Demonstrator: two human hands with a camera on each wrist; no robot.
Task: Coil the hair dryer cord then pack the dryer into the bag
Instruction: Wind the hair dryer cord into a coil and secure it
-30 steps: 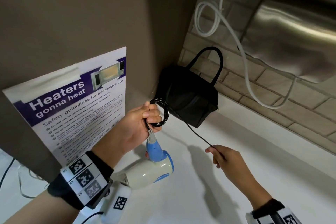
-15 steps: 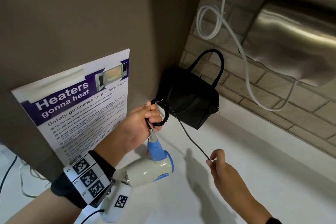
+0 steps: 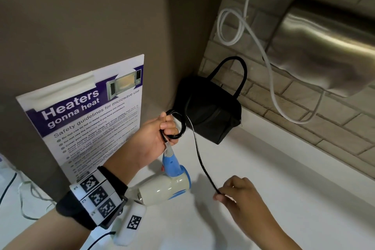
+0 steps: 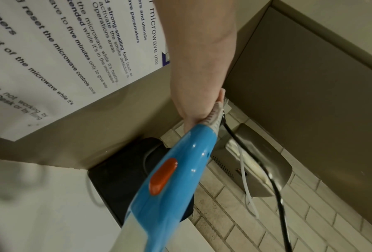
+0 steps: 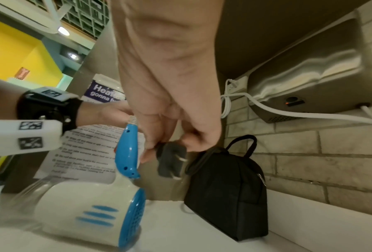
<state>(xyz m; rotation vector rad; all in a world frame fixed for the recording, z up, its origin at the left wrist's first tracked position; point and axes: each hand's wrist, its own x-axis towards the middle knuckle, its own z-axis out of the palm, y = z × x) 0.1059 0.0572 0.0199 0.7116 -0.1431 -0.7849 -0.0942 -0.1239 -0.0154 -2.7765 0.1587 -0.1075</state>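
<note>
A white and blue hair dryer (image 3: 168,186) rests on the white counter (image 3: 274,199) with its blue handle (image 4: 170,179) pointing up. My left hand (image 3: 162,128) grips a small coil of the black cord (image 3: 181,128) just above the handle's top. From the coil a straight run of cord (image 3: 197,152) slants down to my right hand (image 3: 229,191), which pinches it near its end. In the right wrist view the dark plug (image 5: 170,158) hangs from those fingers. The black bag (image 3: 211,111) stands in the corner behind the coil, handle up.
A microwave safety poster (image 3: 87,124) leans on the brown wall at left. A steel hand dryer (image 3: 328,46) is mounted on the brick wall at upper right, its white cable (image 3: 263,50) looping down. Thin wires lie at the far left counter edge.
My right hand has drawn toward me and lower along the counter, so the free run of cord now hangs steeper. The left hand and coil have stayed in place.
</note>
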